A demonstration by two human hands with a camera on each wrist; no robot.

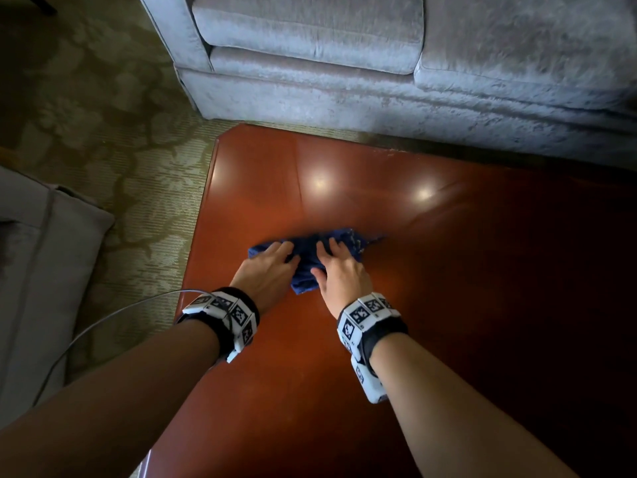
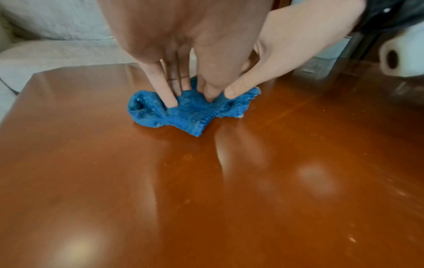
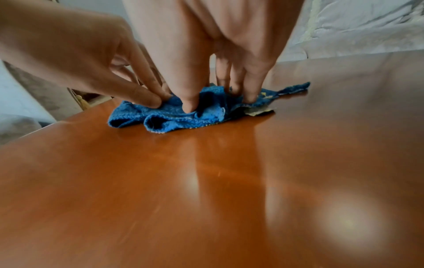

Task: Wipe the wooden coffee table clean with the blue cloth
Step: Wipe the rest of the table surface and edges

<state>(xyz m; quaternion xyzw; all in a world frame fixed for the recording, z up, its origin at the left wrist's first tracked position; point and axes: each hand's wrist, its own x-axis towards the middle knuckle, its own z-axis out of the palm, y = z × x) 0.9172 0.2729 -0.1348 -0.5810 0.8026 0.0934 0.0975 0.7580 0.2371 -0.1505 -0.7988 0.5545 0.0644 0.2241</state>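
At 9 o'clock in the head view: a grey upholstered seat cushion on olive floral-patterned carpet. A thin grey cable runs from your left wristband out over the carpet.

Your left hand lies palm-down on the left end of the crumpled blue terry cloth. Fingers are straight and slightly spread, with the tips pressing into the fabric. The left wrist view shows this too: the fingers push the blue cloth flat against the table, no curl round it.

The cloth sits bunched on the glossy reddish-brown wooden coffee table, left of the tabletop's middle and nearer the table's 9 o'clock edge than its 3 o'clock side. One corner trails out toward 2 o'clock.

Your right hand is just beside the left, also palm-down on the cloth. Fingers are extended and spread, pressing down. In the right wrist view the fingertips dig into the folds of the cloth; I can't tell if the thumb pinches any fabric. A pale yellowish patch shows at the cloth's right edge. The right wristband carries black-and-white marker tiles.

At 12 to 2 o'clock, beyond the table: a pale grey crushed-velvet sofa. Two light reflections sit on the table top past the cloth. In the left wrist view a white paper roll is at the far right.
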